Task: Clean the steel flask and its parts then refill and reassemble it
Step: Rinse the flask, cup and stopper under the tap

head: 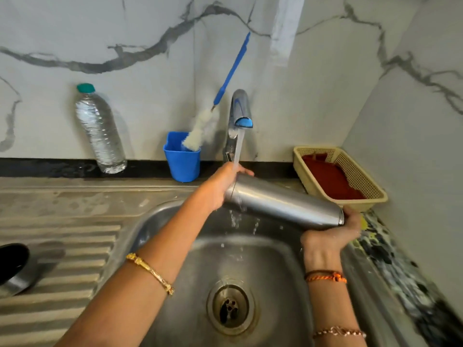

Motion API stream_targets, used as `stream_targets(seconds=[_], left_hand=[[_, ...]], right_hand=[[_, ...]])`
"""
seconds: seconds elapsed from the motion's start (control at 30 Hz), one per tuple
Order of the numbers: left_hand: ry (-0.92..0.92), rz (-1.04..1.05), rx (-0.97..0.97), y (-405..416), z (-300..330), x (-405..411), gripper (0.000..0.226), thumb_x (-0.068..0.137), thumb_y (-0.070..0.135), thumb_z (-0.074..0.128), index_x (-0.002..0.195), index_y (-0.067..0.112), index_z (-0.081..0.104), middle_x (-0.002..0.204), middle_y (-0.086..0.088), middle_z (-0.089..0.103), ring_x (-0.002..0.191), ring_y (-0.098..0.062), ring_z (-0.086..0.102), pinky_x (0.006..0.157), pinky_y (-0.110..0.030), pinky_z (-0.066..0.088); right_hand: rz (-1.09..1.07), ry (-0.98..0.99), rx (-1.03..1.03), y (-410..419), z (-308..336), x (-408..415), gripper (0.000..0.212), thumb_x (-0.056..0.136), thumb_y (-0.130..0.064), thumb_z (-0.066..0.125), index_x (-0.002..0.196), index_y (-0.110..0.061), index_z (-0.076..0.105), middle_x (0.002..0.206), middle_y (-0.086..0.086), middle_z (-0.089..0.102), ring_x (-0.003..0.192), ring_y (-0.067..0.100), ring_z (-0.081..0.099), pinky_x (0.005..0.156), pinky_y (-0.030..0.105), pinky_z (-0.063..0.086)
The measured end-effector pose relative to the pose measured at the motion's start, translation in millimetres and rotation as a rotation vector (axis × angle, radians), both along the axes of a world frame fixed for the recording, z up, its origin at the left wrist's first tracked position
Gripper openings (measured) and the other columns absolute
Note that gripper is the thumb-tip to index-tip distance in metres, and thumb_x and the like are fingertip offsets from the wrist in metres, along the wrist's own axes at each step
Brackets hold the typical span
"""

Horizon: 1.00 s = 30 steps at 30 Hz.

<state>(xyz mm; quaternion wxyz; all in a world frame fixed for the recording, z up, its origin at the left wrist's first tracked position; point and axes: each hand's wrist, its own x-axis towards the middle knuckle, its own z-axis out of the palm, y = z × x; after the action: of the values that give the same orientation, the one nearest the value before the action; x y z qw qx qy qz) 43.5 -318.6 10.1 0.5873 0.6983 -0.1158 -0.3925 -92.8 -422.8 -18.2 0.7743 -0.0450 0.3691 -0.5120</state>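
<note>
I hold the steel flask (pixel 283 204) almost level above the sink basin (pixel 250 259). My left hand (pixel 220 186) grips its neck end, right under the stream from the tap (pixel 240 108). My right hand (pixel 333 234) cups and grips the base end at the right. Water falls on the flask by my left hand and drips into the basin. A steel part with a black inside (pixel 13 269), perhaps the flask's cap, lies on the ribbed drainboard at the far left edge.
A blue cup (pixel 183 161) behind the sink holds a bottle brush (pixel 225 86) with a blue handle. A clear plastic water bottle (pixel 100 128) leans against the marble wall. A beige basket (pixel 360 176) with something red inside sits at the right.
</note>
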Motion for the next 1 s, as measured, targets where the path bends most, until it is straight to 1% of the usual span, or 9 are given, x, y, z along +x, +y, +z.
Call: stream_targets(seconds=[0.07,0.13,0.23,0.5,0.63,0.7,0.83,0.9,1.0], left_hand=[[-0.054,0.064,-0.039,-6,-9,-16,0.019,0.094,0.029,0.045,0.089,0.021,0.062,0.085,-0.002,0.053,0.071,-0.015,0.052,0.062,-0.029,0.045],[-0.461,0.204,-0.285,-10,-28,-36,0.019,0.093,0.031,0.046,0.109,0.027,0.055,0.091,0.006,0.049,0.076,-0.002,0.050,0.070,-0.019,0.044],[-0.893,0.156,-0.515,-8,-42,-37,0.030,0.088,0.030,0.047,0.117,0.034,0.048,0.110,0.002,0.050,0.087,0.013,0.047,0.076,-0.004,0.037],[-0.270,0.183,-0.016,-8,-6,-10,0.021,0.088,0.036,0.050,0.094,0.017,0.057,0.102,-0.006,0.058,0.099,-0.024,0.054,0.086,-0.037,0.045],[-1.099,0.199,-0.193,9,-11,-49,0.035,0.077,0.047,0.054,0.103,0.024,0.061,0.109,0.003,0.057,0.093,-0.016,0.056,0.078,-0.030,0.046],[-1.175,-0.007,-0.223,5,-3,-35,0.035,0.078,0.042,0.056,0.107,0.023,0.061,0.111,0.002,0.055,0.099,-0.016,0.054,0.084,-0.030,0.043],[-0.276,0.095,-0.053,13,-1,1,0.018,0.089,0.036,0.053,0.088,0.019,0.060,0.102,-0.005,0.059,0.092,-0.019,0.052,0.082,-0.033,0.040],[-0.115,0.100,0.014,22,-10,-8,0.016,0.088,0.029,0.053,0.076,0.020,0.056,0.094,-0.007,0.058,0.082,-0.018,0.052,0.069,-0.029,0.039],[-0.704,0.045,-0.174,24,-22,-39,0.015,0.083,0.045,0.050,0.082,0.031,0.055,0.107,0.003,0.056,0.097,-0.014,0.052,0.080,-0.027,0.038]], right_hand=[[-0.112,-0.045,0.010,5,0,-6,0.021,0.083,-0.021,0.055,0.064,-0.019,0.048,0.037,-0.009,0.053,0.035,0.007,0.052,0.039,0.011,0.039],[-0.187,-0.094,0.053,0,2,-7,0.026,0.083,-0.021,0.055,0.060,-0.018,0.045,0.033,-0.008,0.050,0.029,0.007,0.049,0.035,0.010,0.037],[-0.023,-0.131,0.069,-13,-10,-1,0.021,0.079,-0.034,0.055,0.063,-0.021,0.051,0.044,-0.007,0.058,0.051,0.014,0.061,0.052,0.018,0.046],[0.239,-0.163,0.064,-13,-34,8,0.021,0.065,-0.037,0.059,0.079,-0.022,0.060,0.076,-0.002,0.064,0.080,0.022,0.062,0.066,0.029,0.052],[0.248,-0.180,0.187,1,-56,9,0.031,0.077,-0.045,0.053,0.091,-0.019,0.061,0.091,0.004,0.065,0.088,0.026,0.061,0.075,0.032,0.049],[0.243,-0.193,0.244,5,-58,16,0.031,0.077,-0.045,0.052,0.091,-0.019,0.061,0.094,0.004,0.065,0.092,0.027,0.061,0.083,0.032,0.049],[0.269,-0.148,0.240,19,-71,15,0.022,0.076,-0.040,0.055,0.082,-0.020,0.061,0.084,0.001,0.064,0.081,0.023,0.062,0.071,0.029,0.051],[0.278,-0.136,0.170,23,-73,6,0.022,0.078,-0.041,0.052,0.077,-0.021,0.059,0.077,0.000,0.063,0.076,0.022,0.060,0.068,0.027,0.048],[0.293,-0.126,0.132,14,-66,8,0.025,0.081,-0.043,0.048,0.076,-0.021,0.058,0.079,0.000,0.062,0.077,0.022,0.058,0.077,0.029,0.048]])
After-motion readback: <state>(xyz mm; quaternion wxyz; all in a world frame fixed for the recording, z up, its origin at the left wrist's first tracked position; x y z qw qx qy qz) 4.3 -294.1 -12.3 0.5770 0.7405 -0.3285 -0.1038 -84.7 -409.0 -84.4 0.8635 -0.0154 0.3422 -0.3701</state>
